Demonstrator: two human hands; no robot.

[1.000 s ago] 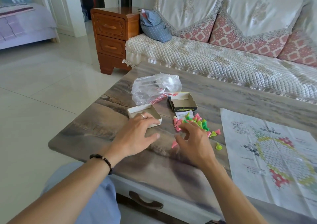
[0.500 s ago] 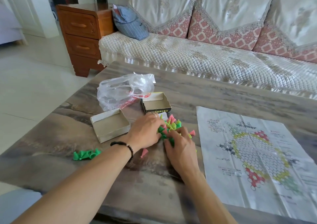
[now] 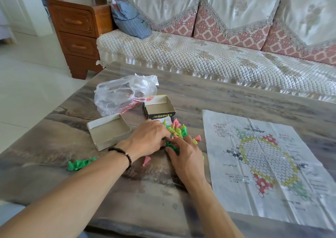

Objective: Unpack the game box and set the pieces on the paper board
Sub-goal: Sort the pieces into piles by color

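Unpacking looks finished: both box halves [image 3: 109, 131] sit empty on the counter [image 3: 145, 192], and the paper board [image 3: 263, 165] at 3 o'clock holds no pieces. The left hand [image 3: 147, 141] and right hand [image 3: 187, 157] meet over the mixed peg pile [image 3: 177, 130], each grip curled among pegs. A sorted green cluster [image 3: 80, 164] lies at 9 o'clock, nearer the counter's left edge.

Both forearms bare — no sleeves in view. Left wrist carries a dark beaded bracelet [image 3: 121, 153], thin strand, small round beads. Left hand [image 3: 147, 139] — a pale ring on one finger. Right hand [image 3: 187, 159] unadorned.
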